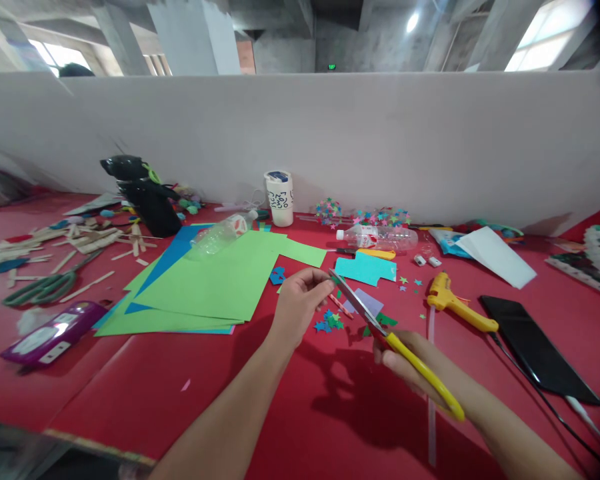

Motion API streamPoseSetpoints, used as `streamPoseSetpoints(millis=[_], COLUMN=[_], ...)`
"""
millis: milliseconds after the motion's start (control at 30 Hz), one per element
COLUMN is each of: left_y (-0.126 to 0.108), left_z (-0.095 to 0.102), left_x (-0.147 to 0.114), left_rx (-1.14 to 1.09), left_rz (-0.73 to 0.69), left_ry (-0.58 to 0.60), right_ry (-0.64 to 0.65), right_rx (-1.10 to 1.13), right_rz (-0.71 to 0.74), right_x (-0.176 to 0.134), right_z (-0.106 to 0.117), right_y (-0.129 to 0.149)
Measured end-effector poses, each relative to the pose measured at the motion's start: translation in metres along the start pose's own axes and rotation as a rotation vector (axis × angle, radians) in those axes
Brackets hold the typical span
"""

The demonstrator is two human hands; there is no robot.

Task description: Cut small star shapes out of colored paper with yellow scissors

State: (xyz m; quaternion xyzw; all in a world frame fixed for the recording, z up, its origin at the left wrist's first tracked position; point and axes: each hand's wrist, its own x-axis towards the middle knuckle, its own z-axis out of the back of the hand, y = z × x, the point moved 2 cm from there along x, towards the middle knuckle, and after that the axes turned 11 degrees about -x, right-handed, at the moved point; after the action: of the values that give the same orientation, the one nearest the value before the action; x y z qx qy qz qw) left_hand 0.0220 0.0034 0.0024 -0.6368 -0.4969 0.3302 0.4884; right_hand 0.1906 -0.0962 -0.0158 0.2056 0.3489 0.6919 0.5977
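Observation:
My right hand (pixel 405 363) grips a pair of scissors (pixel 425 373) with yellow handles, blades pointing up and to the left. Their tips reach the fingertips of my left hand (pixel 305 297), which are pinched together. A small green paper scrap (pixel 337 281) shows there, mostly hidden by fingers and blades. On the red table below lie a pile of blue and green star cutouts (pixel 329 322), a pink patterned strip (pixel 341 306), a lilac paper piece (pixel 364 302) and dark green paper scraps (pixel 383 323). A notched light blue paper (pixel 366 268) lies just beyond.
Green sheets (pixel 205 280) are stacked at left, a plastic bottle (pixel 220 235) on them. Behind stand a black flask (pixel 147 200) and white cup (pixel 280 200). Another bottle (pixel 380 237) lies further right. A yellow glue gun (pixel 457 305) and black phone (pixel 535 347) lie at right.

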Motion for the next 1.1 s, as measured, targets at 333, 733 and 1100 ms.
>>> streamPoseSetpoints(millis=[333,733,1100], left_y=[0.003,0.004,0.007], left_z=[-0.004,0.0,-0.004], left_x=[-0.002,0.0,-0.003], left_rx=[-0.112,-0.082,-0.169], left_rz=[0.057,0.075,0.142], left_ry=[0.034,0.084,-0.015], right_ry=[0.037,0.086,0.009], right_rx=[0.049,0.026,0.114], right_rz=[0.035,-0.022,-0.082], right_x=[-0.002,-0.004,-0.004], right_z=[0.003,0.005,-0.009], right_y=[0.0,-0.006,-0.001])
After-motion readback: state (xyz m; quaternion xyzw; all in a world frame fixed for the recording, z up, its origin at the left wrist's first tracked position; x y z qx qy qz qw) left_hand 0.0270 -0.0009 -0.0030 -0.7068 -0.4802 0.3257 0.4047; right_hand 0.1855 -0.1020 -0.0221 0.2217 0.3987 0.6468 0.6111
